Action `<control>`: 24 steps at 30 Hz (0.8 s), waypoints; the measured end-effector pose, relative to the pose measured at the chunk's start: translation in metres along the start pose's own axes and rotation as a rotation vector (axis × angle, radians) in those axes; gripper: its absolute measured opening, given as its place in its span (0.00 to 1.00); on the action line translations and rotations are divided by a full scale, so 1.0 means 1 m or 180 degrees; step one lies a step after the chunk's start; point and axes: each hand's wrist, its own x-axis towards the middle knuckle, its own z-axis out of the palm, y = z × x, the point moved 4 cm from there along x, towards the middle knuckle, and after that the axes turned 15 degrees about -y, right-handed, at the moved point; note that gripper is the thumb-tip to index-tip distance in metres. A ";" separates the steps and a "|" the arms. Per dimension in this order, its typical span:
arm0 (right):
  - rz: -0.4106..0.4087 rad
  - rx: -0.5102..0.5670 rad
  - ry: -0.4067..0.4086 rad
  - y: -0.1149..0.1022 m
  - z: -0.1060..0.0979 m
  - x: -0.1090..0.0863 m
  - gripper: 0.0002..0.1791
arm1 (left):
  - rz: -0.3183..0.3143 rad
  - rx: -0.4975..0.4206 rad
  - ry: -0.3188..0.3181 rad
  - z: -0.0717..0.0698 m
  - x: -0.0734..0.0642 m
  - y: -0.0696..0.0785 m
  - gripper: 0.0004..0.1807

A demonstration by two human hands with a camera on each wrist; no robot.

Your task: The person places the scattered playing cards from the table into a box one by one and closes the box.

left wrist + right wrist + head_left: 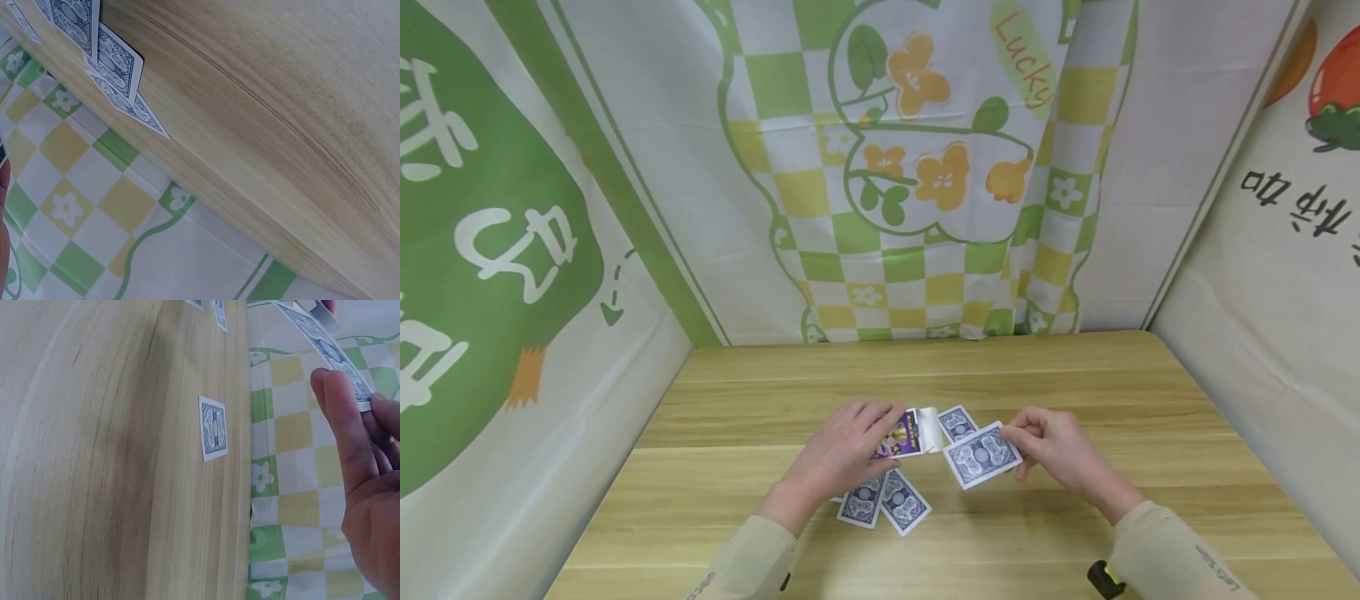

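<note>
My left hand [842,446] holds a purple card box [901,435], its white flap end [930,430] facing right. In the head view my right hand [1058,450] pinches a blue-backed playing card [982,457] by its right edge, close to the flap. The right wrist view shows the held card [325,347] tilted between thumb and fingers, off the table; whether it is one card or a stack I cannot tell. One playing card [955,422] lies back up behind it. Under and in front of the left hand, several more cards [904,502] lie fanned on the table.
The wooden table [760,375] reaches back to a checked green and yellow curtain [910,267]. Printed cloth walls stand to the left [647,333] and right [1240,275]. A dark band with a yellow-green edge [1106,578] sits by the right sleeve.
</note>
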 end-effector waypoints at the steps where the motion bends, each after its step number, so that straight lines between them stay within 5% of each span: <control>1: -0.0016 0.0031 0.0009 -0.001 0.000 0.000 0.14 | 0.0007 -0.0001 0.0010 0.000 0.000 0.000 0.45; 10: -0.0137 0.0446 0.0042 -0.010 0.005 0.001 0.19 | 0.0101 0.0015 0.0120 0.001 0.000 0.004 0.46; 24: -0.0127 0.0621 0.0090 -0.010 0.013 0.006 0.17 | 0.0198 0.0041 0.0062 0.002 0.003 0.012 0.46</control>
